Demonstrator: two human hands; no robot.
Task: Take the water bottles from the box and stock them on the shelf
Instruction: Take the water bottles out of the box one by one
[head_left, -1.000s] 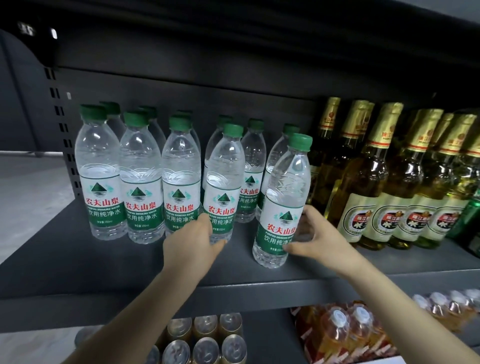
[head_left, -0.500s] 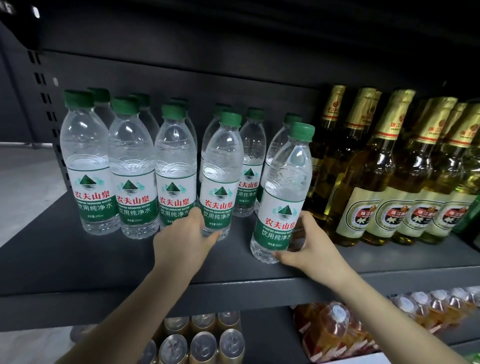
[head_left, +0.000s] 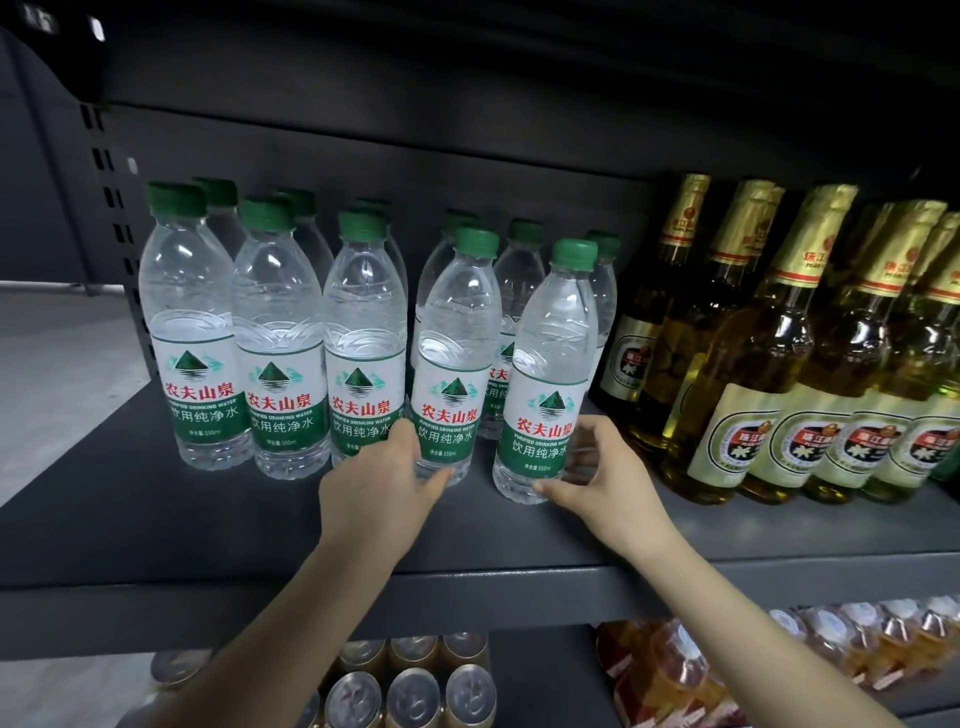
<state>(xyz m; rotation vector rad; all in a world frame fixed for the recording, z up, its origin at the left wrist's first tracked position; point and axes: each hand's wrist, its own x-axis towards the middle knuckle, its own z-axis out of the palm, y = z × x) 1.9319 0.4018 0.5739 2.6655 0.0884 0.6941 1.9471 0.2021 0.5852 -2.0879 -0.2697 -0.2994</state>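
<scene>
Grey metal makes up the shelf (head_left: 156, 519), the biggest thing to see. On it stand two rows of water bottles (head_left: 280, 338), and glass bottles (head_left: 779, 364) stand close on the right. Cans (head_left: 410, 696) sit on the shelf below. No box shows. The left hand (head_left: 384, 483) holds the fourth front bottle (head_left: 452, 358) low down, fingers curled round its base. The right hand (head_left: 608, 478) pinches the fifth bottle (head_left: 550, 374) near its foot; this bottle leans a bit left. The bottles look full, so I think they are fairly heavy, and the thin plastic may squash. A grip at the label would feel safest, away from the glass.
</scene>
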